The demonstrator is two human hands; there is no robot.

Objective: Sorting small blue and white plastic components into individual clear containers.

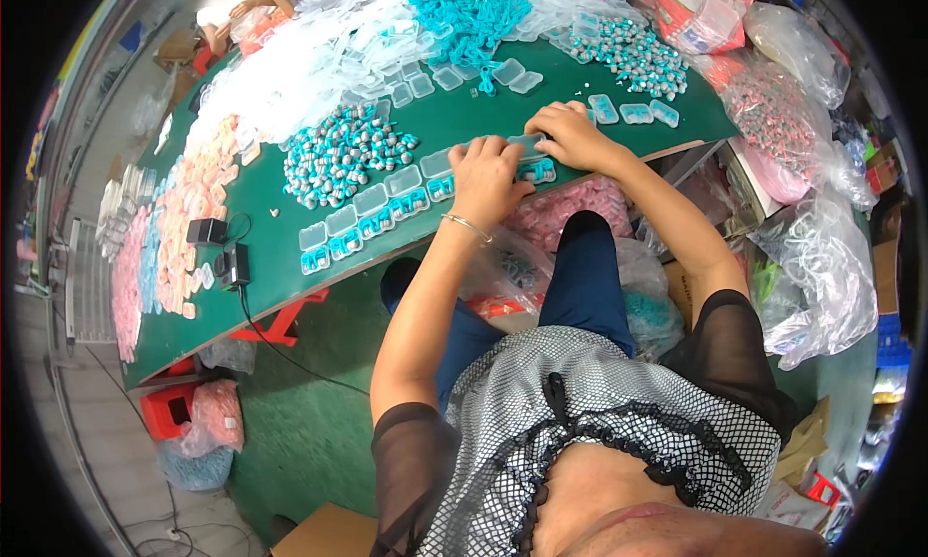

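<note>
A row of small clear plastic boxes with raised lids (370, 200) runs along the near edge of the table. Their bottoms hold teal cords and grey-and-teal plugs. My left hand (486, 182) is curled over a box toward the right of the row, its fingertips on the lid side and its thumb toward the front. Just right of it, my right hand (572, 138) bends its fingers onto the lid of the end box (537, 171). Both hands partly cover the boxes beneath them. Several closed, filled boxes (635, 114) lie beyond my right hand.
Grey-and-teal plugs (338, 156) lie heaped behind the row, with another plug pile (633, 55) at far right. Teal cords (469, 21) and empty clear boxes (280, 64) fill the back. Peach pieces (193, 209) and a black adapter (232, 265) sit left. A person (227, 11) is across the table.
</note>
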